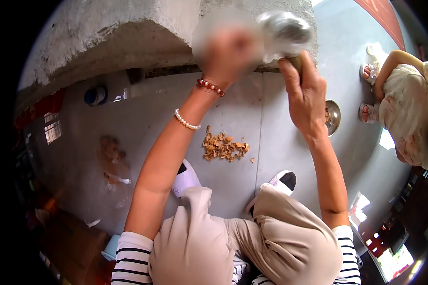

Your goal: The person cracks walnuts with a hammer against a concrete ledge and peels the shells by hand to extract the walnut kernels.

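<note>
My right hand (pixel 305 92) is wrapped round the brownish handle of a short-handled tool (pixel 286 32) with a bulky, shiny silver head. That head hangs over the rough concrete slab (pixel 176 21), close beside my left hand (pixel 230 50). A blur covers my left hand at the slab's edge, so its fingers and anything in them are hidden. Red beads and a pearl bracelet circle that wrist and forearm. On the floor below, between my arms, lies a pile of broken brown shells (pixel 223 146), seemingly walnut.
A metal bowl (pixel 333 118) with brown pieces stands on the floor beyond my right wrist. Another person (pixel 409 104) in a pale floral garment is at the right. A clear plastic bag with brown contents (pixel 114 159) lies at the left. My shoes flank the shells.
</note>
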A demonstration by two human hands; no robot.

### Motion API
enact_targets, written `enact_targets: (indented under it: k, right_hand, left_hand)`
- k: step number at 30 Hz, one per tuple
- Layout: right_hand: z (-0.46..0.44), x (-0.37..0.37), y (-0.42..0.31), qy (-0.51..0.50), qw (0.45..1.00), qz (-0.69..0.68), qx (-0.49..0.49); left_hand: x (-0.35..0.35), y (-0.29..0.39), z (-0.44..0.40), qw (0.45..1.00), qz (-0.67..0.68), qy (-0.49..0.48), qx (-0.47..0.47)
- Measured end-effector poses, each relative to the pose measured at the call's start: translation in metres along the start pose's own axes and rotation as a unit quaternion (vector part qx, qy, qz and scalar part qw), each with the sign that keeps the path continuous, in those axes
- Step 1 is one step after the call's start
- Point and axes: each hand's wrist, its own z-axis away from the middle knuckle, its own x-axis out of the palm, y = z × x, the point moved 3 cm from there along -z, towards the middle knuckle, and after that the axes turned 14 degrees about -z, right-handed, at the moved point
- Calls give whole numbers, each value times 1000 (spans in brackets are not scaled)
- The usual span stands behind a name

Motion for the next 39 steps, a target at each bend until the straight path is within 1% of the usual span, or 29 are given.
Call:
enact_targets:
  k: [2, 3, 4, 7, 9, 10, 14, 17, 20, 23, 26, 29, 32, 35, 38, 39]
  right_hand:
    - [2, 2, 16, -19, 999, 41, 12]
    - [-1, 1, 13, -9, 1000, 27, 9]
    - [0, 1, 9, -3, 1000, 11, 12]
    - [6, -7, 5, 10, 998, -26, 48]
    - [9, -12, 7, 32, 994, -65, 79]
    - [10, -15, 10, 37, 994, -78, 72]
    - [13, -18, 15, 48, 993, -83, 74]
    - [14, -16, 21, 43, 992, -85, 86]
    - [14, -13, 23, 40, 990, -81, 103]
    - [12, -12, 24, 40, 992, -64, 100]
    - [11, -11, 26, 41, 992, -62, 100]
    - [10, -8, 28, 35, 991, -85, 95]
    - [8, -4, 25, 18, 995, -57, 80]
    - [7, -3, 15, 19, 998, -43, 32]
    - [6, 0, 5, 36, 998, -60, 7]
    - [5, 2, 7, 22, 999, -31, 11]
  left_hand:
    - [5, -4, 1, 1000, -10, 16, 13]
    - [3, -3, -2, 999, -17, 27, 18]
    - [1, -1, 0, 998, -57, -13, -11]
    - [4, -3, 1, 1000, 11, -14, -16]
    - [4, -3, 1, 1000, 2, -11, -4]
    - [6, -4, 1, 1000, 8, -2, 0]
    - [8, -7, -3, 1000, 19, 12, 11]
    - [9, -10, -5, 999, 1, 11, 44]
    - [3, -5, -2, 997, 19, 12, 75]
    - [6, -9, 0, 998, 47, 5, 46]
    - [6, -9, 1, 995, 88, -19, -47]
    - [2, -11, 3, 998, 56, -25, -14]
    - [-2, -9, 3, 998, 59, -21, 10]
    - [-4, -10, 3, 998, 52, -29, -2]
    - [-4, -12, 4, 998, 53, -22, -6]
    - [-4, -12, 4, 998, 55, -24, -4]
